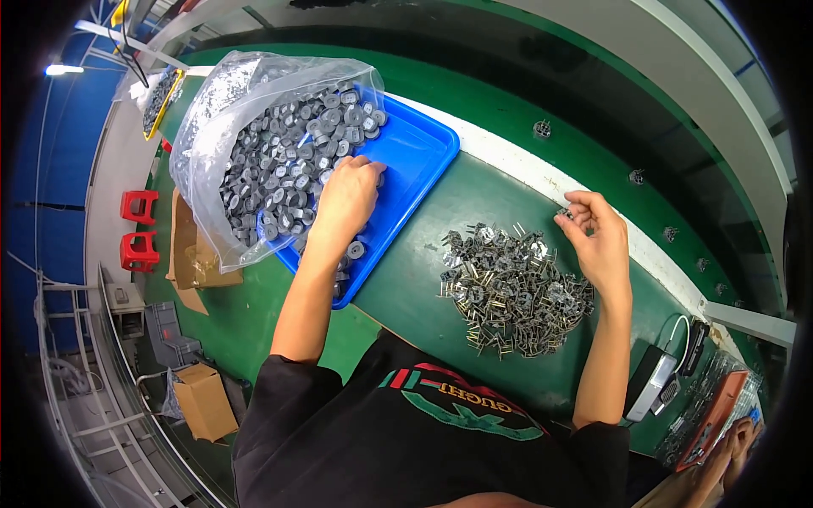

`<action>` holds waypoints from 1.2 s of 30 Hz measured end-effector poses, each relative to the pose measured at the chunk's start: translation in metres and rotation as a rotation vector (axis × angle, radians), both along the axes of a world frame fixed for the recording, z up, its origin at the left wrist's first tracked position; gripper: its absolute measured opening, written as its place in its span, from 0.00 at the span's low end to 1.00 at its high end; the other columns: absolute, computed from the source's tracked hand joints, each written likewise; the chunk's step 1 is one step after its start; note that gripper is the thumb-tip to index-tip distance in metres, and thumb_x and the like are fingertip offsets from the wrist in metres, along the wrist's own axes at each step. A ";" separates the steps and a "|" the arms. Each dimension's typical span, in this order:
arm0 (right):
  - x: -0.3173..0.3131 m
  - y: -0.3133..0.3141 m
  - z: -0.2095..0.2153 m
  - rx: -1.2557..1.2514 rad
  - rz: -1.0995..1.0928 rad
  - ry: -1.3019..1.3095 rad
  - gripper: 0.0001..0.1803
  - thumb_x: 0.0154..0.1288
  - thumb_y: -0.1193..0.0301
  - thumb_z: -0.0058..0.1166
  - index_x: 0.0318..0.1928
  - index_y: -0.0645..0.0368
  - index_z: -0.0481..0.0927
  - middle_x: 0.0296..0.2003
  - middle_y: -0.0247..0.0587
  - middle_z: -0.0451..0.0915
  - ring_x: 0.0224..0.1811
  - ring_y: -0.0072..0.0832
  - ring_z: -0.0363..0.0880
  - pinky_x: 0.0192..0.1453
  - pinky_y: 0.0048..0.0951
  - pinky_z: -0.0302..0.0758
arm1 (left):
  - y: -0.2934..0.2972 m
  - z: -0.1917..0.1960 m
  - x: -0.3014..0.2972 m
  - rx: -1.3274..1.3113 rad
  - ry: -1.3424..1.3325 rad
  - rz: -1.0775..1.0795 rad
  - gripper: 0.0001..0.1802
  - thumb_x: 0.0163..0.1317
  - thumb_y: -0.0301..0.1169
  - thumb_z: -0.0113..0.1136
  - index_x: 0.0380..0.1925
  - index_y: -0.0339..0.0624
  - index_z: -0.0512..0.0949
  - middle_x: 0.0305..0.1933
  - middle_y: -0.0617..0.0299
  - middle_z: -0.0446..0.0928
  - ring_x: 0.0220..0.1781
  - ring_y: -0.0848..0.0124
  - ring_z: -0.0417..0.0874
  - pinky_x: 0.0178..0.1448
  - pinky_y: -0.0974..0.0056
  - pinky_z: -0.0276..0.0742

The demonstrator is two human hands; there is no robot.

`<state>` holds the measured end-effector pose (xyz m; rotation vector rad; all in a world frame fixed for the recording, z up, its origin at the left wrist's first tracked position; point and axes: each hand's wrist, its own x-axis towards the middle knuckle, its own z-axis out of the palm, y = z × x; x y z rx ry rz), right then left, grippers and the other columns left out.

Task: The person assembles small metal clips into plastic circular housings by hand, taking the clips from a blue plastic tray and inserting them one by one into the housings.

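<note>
My left hand [349, 196] is over the blue tray [430, 140], at the right side of a heap of small grey round caps [292, 161]. Its fingers are curled, and what they close on is hidden beneath them. The caps spill out of a clear plastic bag [212, 127] lying on the tray. Above the green table, my right hand [600, 237] pinches a small dark part [565, 213] between thumb and fingers. Just left of that hand lies a pile of small dark parts with metal pins [517, 292].
Beyond a white ledge [525, 173], single small parts [542, 129] sit spaced along a green strip. A grey-white device [650, 383] with a white cable stands at the right. Another person's hands [735, 449] are at the lower right, near an orange-brown bar [713, 419]. Red stools [139, 207] stand at left.
</note>
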<state>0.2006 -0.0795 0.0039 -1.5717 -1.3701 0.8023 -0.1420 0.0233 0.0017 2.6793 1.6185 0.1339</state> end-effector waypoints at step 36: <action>-0.024 -0.008 0.020 0.254 0.243 -0.088 0.10 0.59 0.81 0.55 0.41 0.61 0.85 0.34 0.40 0.80 0.34 0.36 0.80 0.38 0.33 0.76 | -0.047 0.025 0.113 -0.990 -1.268 0.096 0.12 0.58 0.20 0.65 0.44 0.29 0.81 0.40 0.53 0.84 0.41 0.73 0.84 0.47 0.70 0.80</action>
